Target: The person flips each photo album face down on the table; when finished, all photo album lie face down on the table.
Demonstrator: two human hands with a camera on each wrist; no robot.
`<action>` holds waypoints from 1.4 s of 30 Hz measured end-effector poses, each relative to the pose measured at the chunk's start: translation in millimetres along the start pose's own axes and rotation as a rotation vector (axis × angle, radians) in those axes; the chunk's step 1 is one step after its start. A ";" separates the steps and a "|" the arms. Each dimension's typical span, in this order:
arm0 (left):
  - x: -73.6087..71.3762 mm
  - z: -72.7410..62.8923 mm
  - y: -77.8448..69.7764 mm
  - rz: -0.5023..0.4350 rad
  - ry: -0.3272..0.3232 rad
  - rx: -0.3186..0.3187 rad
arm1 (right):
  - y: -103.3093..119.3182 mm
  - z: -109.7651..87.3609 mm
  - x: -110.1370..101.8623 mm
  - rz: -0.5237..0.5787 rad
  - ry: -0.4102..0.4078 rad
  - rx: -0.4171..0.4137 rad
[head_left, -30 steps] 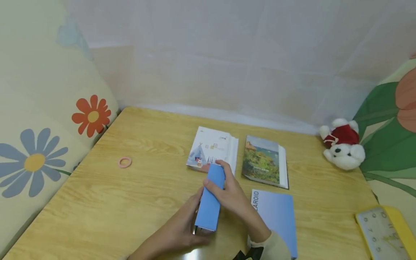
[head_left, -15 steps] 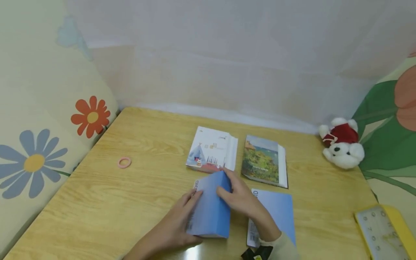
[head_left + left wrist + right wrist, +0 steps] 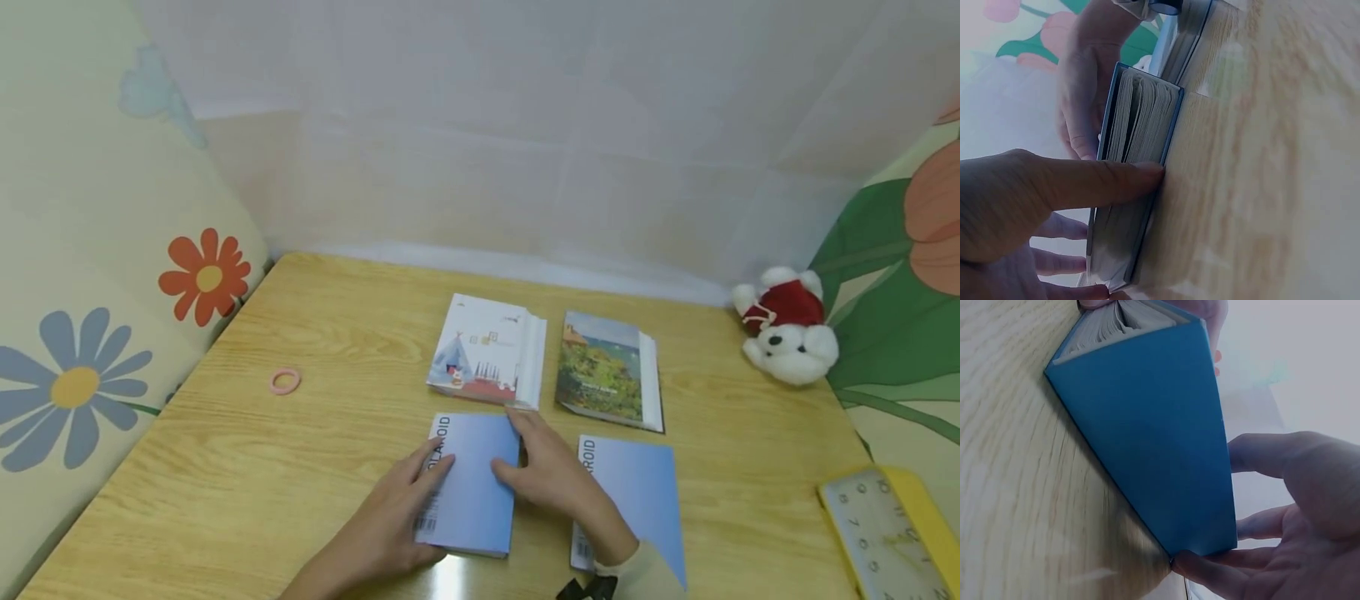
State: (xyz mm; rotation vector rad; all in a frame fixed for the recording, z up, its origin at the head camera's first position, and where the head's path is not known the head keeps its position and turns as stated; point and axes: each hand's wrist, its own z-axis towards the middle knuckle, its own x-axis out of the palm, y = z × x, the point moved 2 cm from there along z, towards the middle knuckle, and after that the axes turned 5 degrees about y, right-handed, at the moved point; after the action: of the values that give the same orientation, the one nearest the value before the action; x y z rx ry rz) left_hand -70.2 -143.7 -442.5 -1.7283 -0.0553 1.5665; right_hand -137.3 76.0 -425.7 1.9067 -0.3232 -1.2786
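A thick blue photo album, lettered "OLAROID" along its left edge, lies cover up on the wooden table at the near middle. My left hand holds its left side, fingertips on the cover; the left wrist view shows the thumb across the page ends. On the far right corner is my right hand, its thumb at the cover's right edge and its fingers at the far end. The right wrist view shows the plain blue spine, with fingers around its far end.
A second blue album lies to the right, partly under my right forearm. Behind are a white tent-picture album and a landscape-cover album. A pink ring, a plush bear and a yellow clock stand farther out.
The blue album, first held on edge with its spine up, has tipped over to the left and now lies flat with its cover up. Both hands have stayed on it.
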 end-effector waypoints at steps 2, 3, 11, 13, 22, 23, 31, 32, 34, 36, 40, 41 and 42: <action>-0.4 0.5 -1.2 0.014 0.014 -0.009 | -0.6 -0.4 -0.3 0.001 0.008 0.006; -1.0 1.7 -2.1 0.026 0.022 -0.017 | -0.9 -0.5 -1.0 -0.002 0.014 0.007; -33.0 44.7 -29.5 0.156 0.065 0.087 | 2.5 -4.6 -33.7 -0.092 0.009 -0.041; -43.7 70.2 -39.1 0.175 0.052 0.144 | 2.6 -5.8 -53.2 -0.125 -0.037 -0.014; -35.7 199.2 -62.0 0.123 0.221 0.127 | -45.9 20.0 -150.7 -0.228 -0.238 0.145; -28.9 208.9 -61.9 0.112 0.231 0.111 | -55.4 26.2 -158.0 -0.228 -0.247 0.171; 24.7 240.8 -38.3 0.091 0.236 -0.078 | -114.6 66.6 -178.7 -0.191 -0.164 0.233; 28.1 240.0 -35.8 0.100 0.245 -0.094 | -119.1 69.5 -177.4 -0.190 -0.147 0.237; 33.2 239.9 -32.8 0.126 0.255 -0.108 | -126.1 73.1 -175.8 -0.191 -0.121 0.248; 35.3 240.5 -32.6 0.164 0.252 -0.104 | -130.2 74.5 -175.4 -0.191 -0.109 0.262; 35.7 242.0 -32.1 0.183 0.224 -0.088 | -131.7 76.2 -176.0 -0.176 -0.118 0.279; 35.4 241.8 -31.5 0.167 0.217 -0.084 | -131.5 77.0 -175.5 -0.163 -0.123 0.283; 35.3 241.5 -30.5 0.138 0.213 -0.077 | -131.3 78.2 -174.7 -0.152 -0.127 0.288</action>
State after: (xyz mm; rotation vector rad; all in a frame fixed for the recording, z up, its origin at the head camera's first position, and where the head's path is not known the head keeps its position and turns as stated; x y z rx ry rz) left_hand -255.1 18.4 -437.2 -1.9868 0.1131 1.4841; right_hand -312.4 228.2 -419.8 2.1281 -0.4557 -1.5252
